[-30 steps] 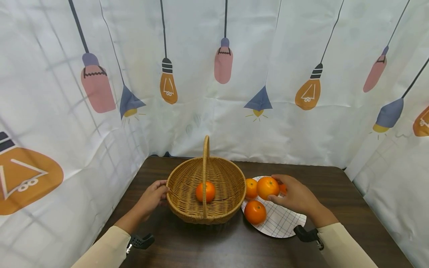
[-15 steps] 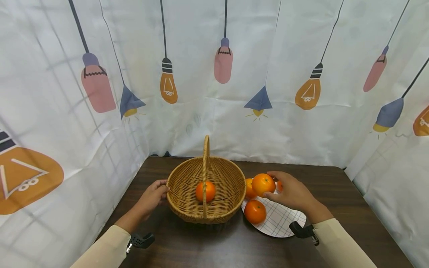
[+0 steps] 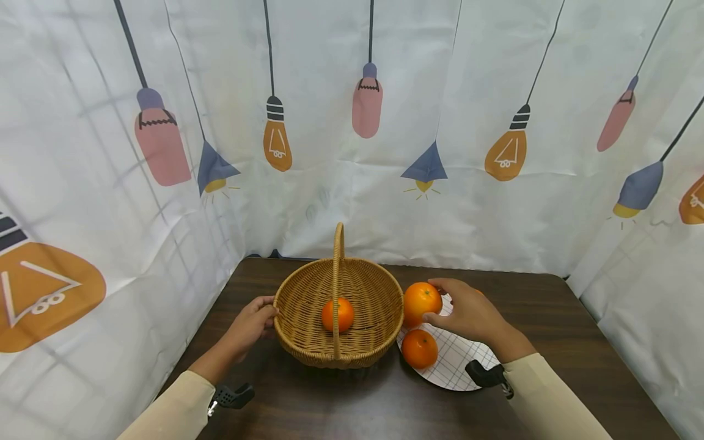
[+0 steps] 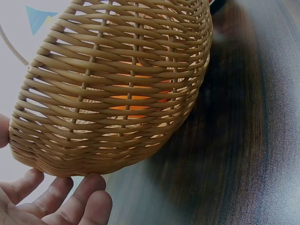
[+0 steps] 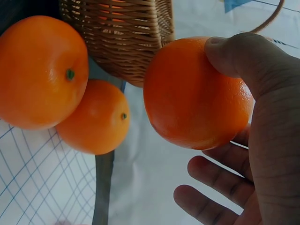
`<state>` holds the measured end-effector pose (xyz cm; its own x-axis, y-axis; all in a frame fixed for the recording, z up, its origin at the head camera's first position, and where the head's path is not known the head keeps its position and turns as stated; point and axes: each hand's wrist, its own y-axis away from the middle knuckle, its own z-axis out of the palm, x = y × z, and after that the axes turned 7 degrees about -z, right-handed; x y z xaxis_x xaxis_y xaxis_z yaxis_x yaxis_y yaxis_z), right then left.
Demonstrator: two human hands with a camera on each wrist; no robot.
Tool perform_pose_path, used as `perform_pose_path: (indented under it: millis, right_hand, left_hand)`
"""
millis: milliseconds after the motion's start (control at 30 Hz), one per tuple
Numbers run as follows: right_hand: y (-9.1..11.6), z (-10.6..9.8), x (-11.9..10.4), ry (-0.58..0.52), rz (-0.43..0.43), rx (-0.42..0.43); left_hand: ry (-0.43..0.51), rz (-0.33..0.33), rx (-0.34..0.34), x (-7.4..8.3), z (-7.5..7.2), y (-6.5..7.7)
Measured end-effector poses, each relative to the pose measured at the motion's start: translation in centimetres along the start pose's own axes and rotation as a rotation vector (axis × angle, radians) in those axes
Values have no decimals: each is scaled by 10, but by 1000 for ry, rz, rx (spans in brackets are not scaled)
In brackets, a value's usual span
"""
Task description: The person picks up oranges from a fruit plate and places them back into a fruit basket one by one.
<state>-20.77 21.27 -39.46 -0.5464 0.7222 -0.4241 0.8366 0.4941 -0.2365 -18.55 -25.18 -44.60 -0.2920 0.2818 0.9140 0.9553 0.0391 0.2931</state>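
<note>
L hand (image 3: 254, 319) grips the left rim of a round, tan wicker basket (image 3: 299, 299) w/ arched handle (image 3: 335, 287). R hand (image 3: 467, 311) pinches a round, glossy orange fruit (image 3: 422, 299) by the far left side of a white, blue-gridded plate (image 3: 456, 360), just right of the basket's rim. Another fruit (image 3: 344, 315) sits in the basket. Prob. best: steady basket, lift held fruit clear of right rim, stay right of handle, lower gently, no drop.

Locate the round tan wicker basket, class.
In the head view, the basket sits on the dark brown wood-grain table, left of the round white checked plate, with the left grip on its left rim.
</note>
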Motion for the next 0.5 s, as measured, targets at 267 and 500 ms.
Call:
perform_pose_path:
  millis: [267,500]
  right_hand:
    - [-7,1,-7,6,-8,-2]
    - [-12,2,-9,-14,-6,-8]
  left_hand:
    - [-1,5,0,1,0,1]
    - [7,1,2,-1,0,-1]
